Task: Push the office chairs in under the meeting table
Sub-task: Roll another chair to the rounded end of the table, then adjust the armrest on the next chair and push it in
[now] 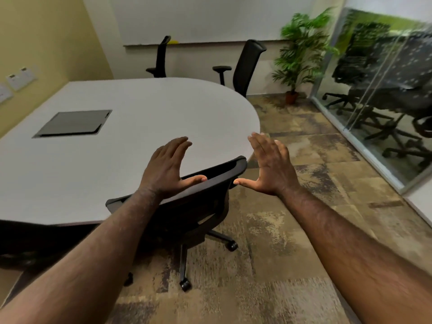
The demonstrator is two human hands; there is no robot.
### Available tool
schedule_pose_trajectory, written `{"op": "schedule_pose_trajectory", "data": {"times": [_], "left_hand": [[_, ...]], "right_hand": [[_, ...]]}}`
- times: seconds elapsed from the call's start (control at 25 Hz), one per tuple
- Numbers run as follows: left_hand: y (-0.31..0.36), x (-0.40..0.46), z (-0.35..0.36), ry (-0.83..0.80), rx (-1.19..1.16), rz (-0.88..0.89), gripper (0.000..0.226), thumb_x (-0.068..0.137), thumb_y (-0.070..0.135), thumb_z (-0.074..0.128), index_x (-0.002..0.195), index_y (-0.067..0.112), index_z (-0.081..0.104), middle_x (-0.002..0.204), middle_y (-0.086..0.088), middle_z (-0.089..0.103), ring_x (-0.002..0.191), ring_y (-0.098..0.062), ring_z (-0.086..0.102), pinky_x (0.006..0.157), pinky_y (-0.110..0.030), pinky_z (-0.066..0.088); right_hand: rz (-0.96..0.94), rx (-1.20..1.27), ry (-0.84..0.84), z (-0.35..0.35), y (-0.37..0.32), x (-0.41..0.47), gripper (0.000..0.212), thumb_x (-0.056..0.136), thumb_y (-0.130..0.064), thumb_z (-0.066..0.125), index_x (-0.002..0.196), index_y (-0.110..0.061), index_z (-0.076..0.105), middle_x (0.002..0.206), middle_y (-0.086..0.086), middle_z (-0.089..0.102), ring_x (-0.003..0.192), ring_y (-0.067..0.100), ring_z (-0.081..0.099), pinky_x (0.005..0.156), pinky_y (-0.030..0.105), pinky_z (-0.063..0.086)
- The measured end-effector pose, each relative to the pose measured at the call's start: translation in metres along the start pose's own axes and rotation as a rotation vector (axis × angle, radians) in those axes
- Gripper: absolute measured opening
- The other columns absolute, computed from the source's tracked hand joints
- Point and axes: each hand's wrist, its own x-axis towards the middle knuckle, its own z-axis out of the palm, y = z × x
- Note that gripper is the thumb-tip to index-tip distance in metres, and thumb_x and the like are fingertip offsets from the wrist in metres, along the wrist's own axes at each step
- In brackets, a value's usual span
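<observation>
A black mesh office chair [196, 206] stands at the near edge of the white meeting table [140, 118], its backrest top against the table edge and its seat under the table. My left hand [167, 169] hovers open over the backrest top, thumb by the rim. My right hand [268, 164] is open just right of the backrest, holding nothing. At the far side, two more black chairs stand: one [161, 57] side-on by the wall, another [245, 66] at the table's rounded end.
A dark cable hatch [72, 123] is set in the tabletop. A potted plant [299, 57] stands in the far corner. A glass wall [374, 90] on the right reflects chairs. Patterned carpet [292, 230] covers the floor on the right. A dark shape [28, 244] sits at the lower left.
</observation>
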Motion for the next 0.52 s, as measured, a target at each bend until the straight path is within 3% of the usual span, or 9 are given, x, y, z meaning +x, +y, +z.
{"op": "schedule_pose_trajectory", "data": {"times": [0.2, 0.36, 0.52], "left_hand": [[0.029, 0.034, 0.023, -0.048, 0.009, -0.007, 0.104, 0.076, 0.085, 0.035, 0.152, 0.015, 0.026, 0.161, -0.003, 0.021, 0.148, -0.022, 0.017, 0.118, -0.046, 0.018], [0.062, 0.076, 0.051, -0.071, -0.026, 0.014, 0.105, 0.076, 0.086, 0.031, 0.153, 0.016, 0.023, 0.161, -0.003, 0.021, 0.148, -0.022, 0.017, 0.119, -0.047, 0.016], [0.101, 0.134, 0.086, -0.059, -0.051, 0.010, 0.101, 0.078, 0.083, 0.039, 0.153, 0.017, 0.023, 0.161, -0.004, 0.023, 0.147, -0.023, 0.019, 0.119, -0.046, 0.016]], "right_hand": [[0.136, -0.047, 0.045, -0.011, 0.041, -0.006, 0.112, 0.068, -0.087, 0.043, 0.149, -0.014, 0.019, 0.156, 0.007, 0.023, 0.144, 0.024, 0.016, 0.114, 0.053, 0.013], [0.232, -0.045, 0.047, -0.009, 0.094, -0.009, 0.112, 0.069, -0.089, 0.040, 0.149, -0.013, 0.019, 0.155, 0.008, 0.026, 0.142, 0.024, 0.019, 0.113, 0.052, 0.012], [0.269, -0.043, 0.048, -0.008, 0.165, -0.002, 0.110, 0.070, -0.088, 0.037, 0.148, -0.012, 0.021, 0.154, 0.009, 0.029, 0.141, 0.025, 0.023, 0.113, 0.053, 0.014]]}}
